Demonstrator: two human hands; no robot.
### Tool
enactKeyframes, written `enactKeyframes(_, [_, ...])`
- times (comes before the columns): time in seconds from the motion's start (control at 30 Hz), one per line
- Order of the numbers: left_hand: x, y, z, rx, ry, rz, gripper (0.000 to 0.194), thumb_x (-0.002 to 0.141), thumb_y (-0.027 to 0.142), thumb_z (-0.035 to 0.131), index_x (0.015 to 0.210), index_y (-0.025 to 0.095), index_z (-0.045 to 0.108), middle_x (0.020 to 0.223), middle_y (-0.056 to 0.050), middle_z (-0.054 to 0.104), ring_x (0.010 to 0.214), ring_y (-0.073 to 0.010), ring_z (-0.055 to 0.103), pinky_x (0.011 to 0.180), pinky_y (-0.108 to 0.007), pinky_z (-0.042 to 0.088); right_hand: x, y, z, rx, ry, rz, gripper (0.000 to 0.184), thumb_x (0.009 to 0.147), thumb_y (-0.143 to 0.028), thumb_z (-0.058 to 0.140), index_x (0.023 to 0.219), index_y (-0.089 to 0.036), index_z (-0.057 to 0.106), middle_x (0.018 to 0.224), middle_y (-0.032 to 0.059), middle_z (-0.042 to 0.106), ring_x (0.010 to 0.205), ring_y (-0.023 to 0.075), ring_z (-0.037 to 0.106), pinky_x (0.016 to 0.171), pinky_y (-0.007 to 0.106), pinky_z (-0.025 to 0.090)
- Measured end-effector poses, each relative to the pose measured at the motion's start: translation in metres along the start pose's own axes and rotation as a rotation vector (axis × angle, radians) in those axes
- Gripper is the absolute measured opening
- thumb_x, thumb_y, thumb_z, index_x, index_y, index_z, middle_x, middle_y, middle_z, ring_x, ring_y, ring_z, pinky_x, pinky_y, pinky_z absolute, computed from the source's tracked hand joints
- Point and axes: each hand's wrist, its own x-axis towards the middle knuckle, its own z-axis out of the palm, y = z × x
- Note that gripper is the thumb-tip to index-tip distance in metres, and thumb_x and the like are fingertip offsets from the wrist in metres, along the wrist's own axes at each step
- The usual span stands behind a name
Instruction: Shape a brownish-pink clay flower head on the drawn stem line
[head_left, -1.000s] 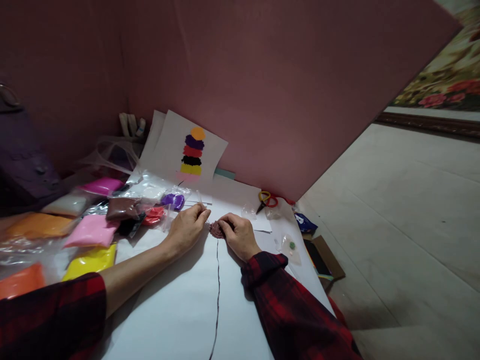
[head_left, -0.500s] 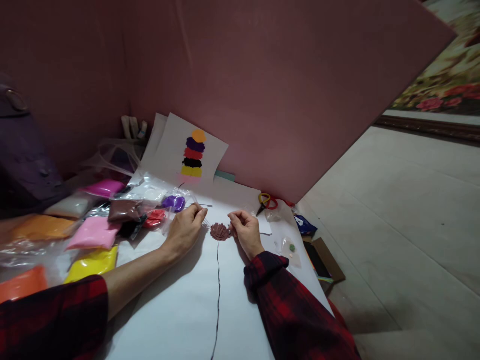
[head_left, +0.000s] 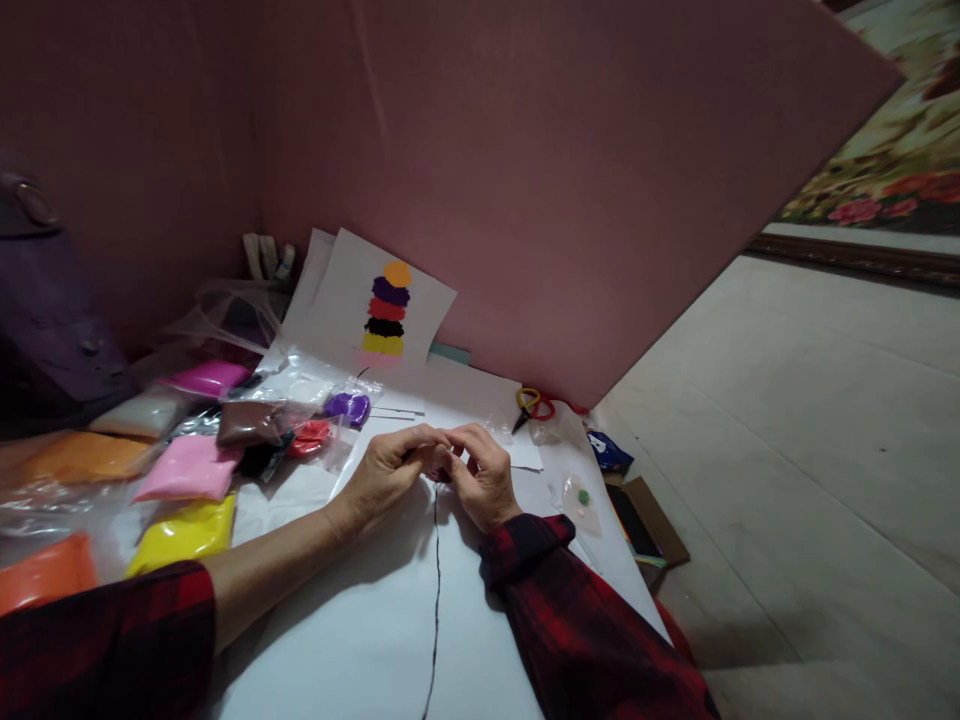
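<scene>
My left hand (head_left: 390, 462) and my right hand (head_left: 480, 475) meet over the white paper (head_left: 360, 620), fingertips pinched together. Beneath them shows a sliver of a brown, rough-textured clay piece (head_left: 441, 475), mostly covered by the fingers. What the fingertips pinch is hidden, so I cannot make it out. A thin dark wavy line (head_left: 437, 590) runs from the brown piece down the paper toward me.
Bags of coloured clay, among them a pink bag (head_left: 187, 468) and a yellow bag (head_left: 184, 535), crowd the left side. A sheet with stacked coloured shapes (head_left: 386, 310) leans against the wall. Scissors (head_left: 529, 405) and a small bag with green clay (head_left: 582, 503) lie to the right.
Both hands, which were apart on either side of the brown clay piece, have come together over it. The piece was in plain sight and is now mostly covered.
</scene>
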Motion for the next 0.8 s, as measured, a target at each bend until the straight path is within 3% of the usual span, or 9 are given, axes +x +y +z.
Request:
enactKeyframes(0.13, [-0.003, 0.001, 0.003, 0.025, -0.069, -0.017, 0.018, 0.082, 0.032, 0.053, 0.078, 0.019, 0.066, 0.078, -0.003, 0.067, 0.075, -0.0163, 0.060, 0.073, -0.029, 0.047, -0.002, 0.002, 0.000, -0.047, 0.014, -0.036, 0.016, 0.083, -0.021, 0.056, 0.084, -0.021, 0.073, 0.082, 0.0047, 0.059, 0.078, 0.0173, 0.058, 0.070, 0.029, 0.048])
enactKeyframes(0.2, [-0.004, 0.004, 0.003, 0.041, -0.057, -0.046, 0.019, 0.083, 0.033, 0.053, 0.092, 0.020, 0.063, 0.071, 0.001, 0.063, 0.071, -0.0154, 0.059, 0.070, -0.028, 0.047, -0.002, 0.002, 0.000, -0.083, 0.079, 0.001, 0.015, 0.083, -0.024, 0.058, 0.078, -0.022, 0.072, 0.078, 0.0035, 0.054, 0.075, 0.0172, 0.055, 0.068, 0.029, 0.046])
enactKeyframes(0.3, [-0.003, 0.006, 0.002, 0.108, 0.019, -0.096, 0.027, 0.084, 0.036, 0.052, 0.105, 0.020, 0.055, 0.059, 0.007, 0.051, 0.060, -0.0137, 0.054, 0.063, -0.026, 0.043, -0.002, 0.005, -0.002, -0.092, 0.204, 0.101, 0.019, 0.084, -0.030, 0.058, 0.072, -0.020, 0.068, 0.071, 0.0011, 0.049, 0.067, 0.0153, 0.049, 0.064, 0.028, 0.043])
enactKeyframes(0.4, [-0.002, 0.004, -0.001, 0.200, 0.118, -0.130, 0.024, 0.087, 0.040, 0.050, 0.098, 0.020, 0.055, 0.060, 0.006, 0.052, 0.058, -0.0138, 0.051, 0.059, -0.027, 0.039, -0.002, 0.012, -0.003, -0.032, 0.259, 0.262, 0.019, 0.083, -0.031, 0.056, 0.070, -0.018, 0.060, 0.063, -0.0022, 0.048, 0.058, 0.0127, 0.044, 0.057, 0.025, 0.039])
enactKeyframes(0.5, [-0.001, 0.000, -0.003, 0.223, 0.166, -0.152, 0.025, 0.089, 0.043, 0.047, 0.094, 0.021, 0.056, 0.067, 0.003, 0.058, 0.063, -0.0152, 0.054, 0.062, -0.028, 0.040, -0.003, 0.018, -0.002, 0.012, 0.258, 0.390, 0.007, 0.076, -0.025, 0.056, 0.075, -0.019, 0.057, 0.055, -0.0067, 0.041, 0.051, 0.0110, 0.039, 0.052, 0.023, 0.035])
enactKeyframes(0.6, [0.001, -0.005, -0.005, 0.240, 0.185, -0.162, 0.026, 0.089, 0.044, 0.046, 0.092, 0.021, 0.058, 0.074, 0.001, 0.061, 0.071, -0.0170, 0.057, 0.066, -0.029, 0.042, -0.004, 0.022, -0.001, 0.027, 0.225, 0.428, 0.003, 0.070, -0.021, 0.054, 0.072, -0.019, 0.055, 0.050, -0.0086, 0.038, 0.046, 0.0100, 0.036, 0.048, 0.022, 0.032])
enactKeyframes(0.8, [0.005, -0.010, -0.006, 0.272, 0.206, -0.172, 0.026, 0.088, 0.042, 0.044, 0.085, 0.020, 0.059, 0.075, 0.000, 0.062, 0.075, -0.0182, 0.057, 0.068, -0.030, 0.042, -0.005, 0.023, 0.001, 0.074, 0.132, 0.448, 0.010, 0.071, -0.026, 0.056, 0.064, -0.019, 0.053, 0.049, -0.0071, 0.041, 0.045, 0.0100, 0.038, 0.047, 0.023, 0.031])
